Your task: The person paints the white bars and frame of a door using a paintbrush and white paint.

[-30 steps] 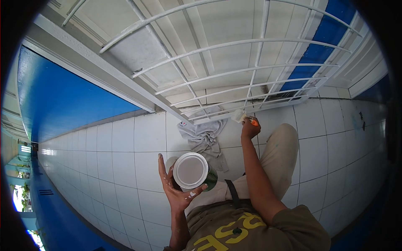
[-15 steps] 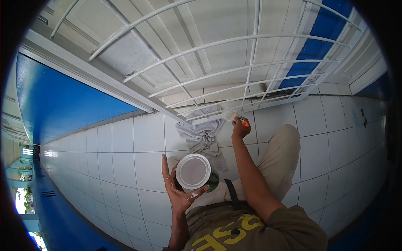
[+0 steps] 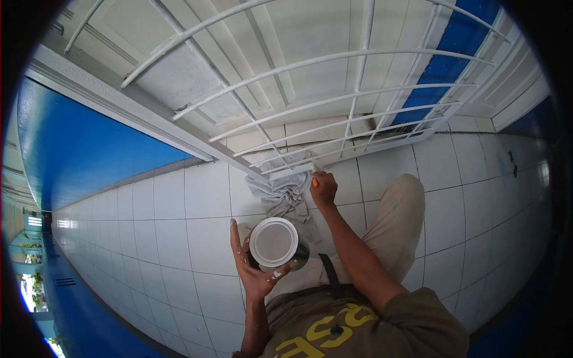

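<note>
Head view: left hand point(image 3: 253, 271) cups round paint can point(image 3: 276, 243).

The paint can point(image 3: 276, 244) is sitting upright in the left hand point(image 3: 253, 271), palm cupping it from below, fingers wrapping its side. Round, white-smeared top, dark green wall showing at the lower right. It's hovering over the tile floor point(image 3: 179, 221), just below the rag. The brush point(image 3: 314, 176) is poking out of the right hand's point(image 3: 324, 190) fist, orange handle showing, pale bristles pressing against the white grille's point(image 3: 358, 89) bottom rail.
</note>
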Demonstrator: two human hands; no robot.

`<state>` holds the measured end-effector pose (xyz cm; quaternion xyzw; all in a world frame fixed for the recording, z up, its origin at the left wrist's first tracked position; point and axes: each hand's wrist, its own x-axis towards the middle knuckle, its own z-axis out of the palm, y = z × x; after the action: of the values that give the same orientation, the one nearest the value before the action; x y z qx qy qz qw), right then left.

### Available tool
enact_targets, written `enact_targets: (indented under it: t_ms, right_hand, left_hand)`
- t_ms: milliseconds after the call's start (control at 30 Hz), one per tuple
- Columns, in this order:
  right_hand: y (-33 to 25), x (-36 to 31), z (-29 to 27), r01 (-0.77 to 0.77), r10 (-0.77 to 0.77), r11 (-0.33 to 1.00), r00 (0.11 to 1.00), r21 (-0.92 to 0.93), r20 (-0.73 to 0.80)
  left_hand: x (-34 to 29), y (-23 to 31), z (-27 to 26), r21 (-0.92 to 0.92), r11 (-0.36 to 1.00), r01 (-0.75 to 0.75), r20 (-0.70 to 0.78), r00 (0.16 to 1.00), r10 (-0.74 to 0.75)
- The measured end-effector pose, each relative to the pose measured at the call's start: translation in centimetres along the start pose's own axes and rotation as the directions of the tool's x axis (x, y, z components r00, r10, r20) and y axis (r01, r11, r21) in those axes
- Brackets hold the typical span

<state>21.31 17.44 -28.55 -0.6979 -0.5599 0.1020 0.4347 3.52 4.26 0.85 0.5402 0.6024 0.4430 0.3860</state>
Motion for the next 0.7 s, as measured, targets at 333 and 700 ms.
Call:
enact_targets:
  t_ms: [333,700]
  right_hand:
    - [4.4,4.4,-2.8,-0.388,0.387,0.920,0.886,0.052,-0.255]
    - [0.7,3.9,-1.5,-0.300,0.268,0.858,0.954,0.418,0.135]
  left_hand:
    - [-0.8,-0.3,0.6,-0.086,0.995,0.051,0.042,0.998,-0.048]
    - [-0.8,-1.5,0.5,-0.055,0.998,0.033,0.072,0.997,-0.029]
